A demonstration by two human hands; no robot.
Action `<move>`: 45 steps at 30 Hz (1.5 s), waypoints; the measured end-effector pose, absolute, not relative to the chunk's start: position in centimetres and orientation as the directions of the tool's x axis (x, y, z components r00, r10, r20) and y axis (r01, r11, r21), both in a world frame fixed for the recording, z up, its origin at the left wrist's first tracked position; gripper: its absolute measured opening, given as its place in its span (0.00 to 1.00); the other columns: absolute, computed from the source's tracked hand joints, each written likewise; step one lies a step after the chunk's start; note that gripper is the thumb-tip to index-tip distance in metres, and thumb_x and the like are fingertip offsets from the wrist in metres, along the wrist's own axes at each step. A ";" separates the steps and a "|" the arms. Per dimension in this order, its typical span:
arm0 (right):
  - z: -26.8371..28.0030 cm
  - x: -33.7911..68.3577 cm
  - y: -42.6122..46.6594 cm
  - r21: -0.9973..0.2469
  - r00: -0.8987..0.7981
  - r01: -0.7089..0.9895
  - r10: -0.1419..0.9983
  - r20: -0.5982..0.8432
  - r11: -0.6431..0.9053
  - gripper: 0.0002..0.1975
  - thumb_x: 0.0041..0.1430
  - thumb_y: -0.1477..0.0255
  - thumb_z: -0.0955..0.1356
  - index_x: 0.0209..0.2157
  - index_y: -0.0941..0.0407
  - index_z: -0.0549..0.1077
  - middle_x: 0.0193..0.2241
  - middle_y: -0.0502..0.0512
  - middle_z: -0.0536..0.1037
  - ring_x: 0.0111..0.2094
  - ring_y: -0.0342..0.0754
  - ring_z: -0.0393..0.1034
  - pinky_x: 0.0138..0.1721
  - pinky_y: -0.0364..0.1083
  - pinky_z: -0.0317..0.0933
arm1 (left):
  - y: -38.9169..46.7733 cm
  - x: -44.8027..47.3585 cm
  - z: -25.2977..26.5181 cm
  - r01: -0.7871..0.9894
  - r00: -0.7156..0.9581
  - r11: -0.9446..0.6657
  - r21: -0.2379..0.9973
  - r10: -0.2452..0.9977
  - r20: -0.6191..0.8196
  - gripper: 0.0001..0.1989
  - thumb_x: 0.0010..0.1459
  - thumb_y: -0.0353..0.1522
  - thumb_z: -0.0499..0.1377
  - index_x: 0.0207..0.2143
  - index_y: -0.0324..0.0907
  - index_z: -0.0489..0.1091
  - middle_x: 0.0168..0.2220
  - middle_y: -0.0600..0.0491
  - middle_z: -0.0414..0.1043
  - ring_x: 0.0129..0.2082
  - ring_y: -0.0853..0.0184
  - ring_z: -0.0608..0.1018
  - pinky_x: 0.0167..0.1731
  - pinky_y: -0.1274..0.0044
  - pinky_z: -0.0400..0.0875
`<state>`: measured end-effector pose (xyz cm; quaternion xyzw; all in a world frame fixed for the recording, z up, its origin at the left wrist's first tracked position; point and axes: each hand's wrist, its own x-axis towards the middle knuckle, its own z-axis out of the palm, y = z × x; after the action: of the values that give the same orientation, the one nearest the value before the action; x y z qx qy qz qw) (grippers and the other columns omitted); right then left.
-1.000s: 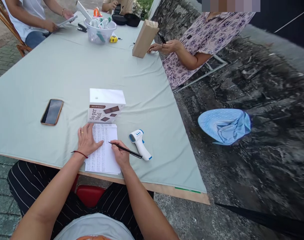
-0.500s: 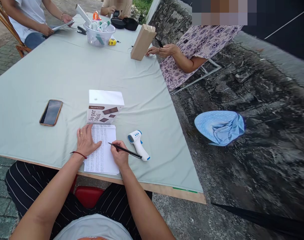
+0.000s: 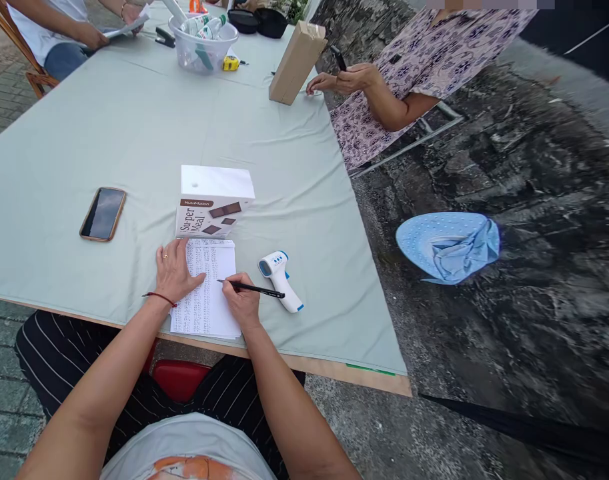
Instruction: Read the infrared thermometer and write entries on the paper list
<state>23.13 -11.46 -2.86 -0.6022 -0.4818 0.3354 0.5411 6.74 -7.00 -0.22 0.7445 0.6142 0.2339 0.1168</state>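
Observation:
A pad of white paper (image 3: 211, 313) covered in rows of handwriting lies near the table's front edge. My left hand (image 3: 177, 270) rests on its left side with the fingers spread. Between the fingers of my right hand (image 3: 243, 301) is a black pen (image 3: 257, 289), its tip over the right part of the page. Just behind the paper stands a white and brown box (image 3: 211, 200) marked "Super Meal". To the right of my right hand lies a white and blue infrared thermometer (image 3: 280, 280). A phone (image 3: 103, 213) in a brown case lies to the left.
The table (image 3: 134, 133) has a pale green cloth. Toward the back stand a clear basket (image 3: 201, 57) of bottles, a yellow tape measure (image 3: 231, 63) and a cardboard box (image 3: 297, 63). Two other people sit around it, one holding a phone (image 3: 338, 58). A blue hat (image 3: 449, 247) is off to the right.
The view has tipped slightly downward, so everything on the table sits higher in the picture. Both hands keep nearly the same pose on the paper, and the pen is still held.

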 end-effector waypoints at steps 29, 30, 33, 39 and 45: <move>-3.0 23.3 -11.3 -0.955 0.212 0.293 0.970 0.115 0.049 0.05 0.49 0.67 0.65 0.24 0.53 0.67 0.20 0.46 0.68 0.25 0.44 0.62 0.30 0.45 0.59 | -7.1 7.0 0.2 0.862 0.134 -0.204 0.464 0.974 0.181 0.44 0.44 0.39 0.66 0.60 0.39 0.51 0.59 0.38 0.61 0.62 0.50 0.62 0.63 0.53 0.44; -3.0 23.3 -11.3 -0.954 0.213 0.295 0.970 0.116 0.049 0.05 0.49 0.67 0.65 0.24 0.53 0.67 0.20 0.46 0.68 0.25 0.44 0.62 0.30 0.45 0.59 | -7.1 7.0 0.2 0.862 0.134 -0.205 0.464 0.974 0.183 0.44 0.44 0.39 0.66 0.60 0.40 0.51 0.59 0.38 0.61 0.62 0.50 0.62 0.63 0.53 0.44; -2.9 23.3 -11.3 -0.954 0.207 0.295 0.971 0.119 0.054 0.05 0.49 0.68 0.64 0.23 0.53 0.66 0.20 0.46 0.68 0.24 0.44 0.61 0.29 0.45 0.59 | -7.1 7.0 0.1 0.861 0.137 -0.209 0.464 0.973 0.185 0.44 0.44 0.39 0.66 0.60 0.40 0.51 0.59 0.38 0.61 0.62 0.50 0.62 0.63 0.53 0.44; -2.9 23.3 -11.3 -0.954 0.208 0.295 0.971 0.122 0.057 0.04 0.48 0.68 0.64 0.22 0.52 0.66 0.19 0.46 0.68 0.24 0.44 0.61 0.29 0.45 0.59 | -7.1 6.9 0.1 0.856 0.139 -0.216 0.470 0.971 0.195 0.43 0.44 0.40 0.66 0.60 0.41 0.51 0.59 0.38 0.61 0.62 0.50 0.62 0.63 0.52 0.45; -2.6 23.2 -11.3 -0.961 0.236 0.277 0.967 0.095 0.027 0.05 0.48 0.67 0.64 0.23 0.53 0.66 0.20 0.46 0.68 0.24 0.44 0.62 0.29 0.45 0.59 | -7.0 6.9 0.0 0.855 0.138 -0.213 0.472 0.972 0.189 0.44 0.44 0.39 0.66 0.60 0.40 0.51 0.59 0.38 0.61 0.62 0.50 0.62 0.63 0.52 0.44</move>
<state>23.25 -11.31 -2.64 -0.6063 -0.5128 0.3447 0.5006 6.90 -7.04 -0.01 0.7437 0.6143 0.2313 0.1264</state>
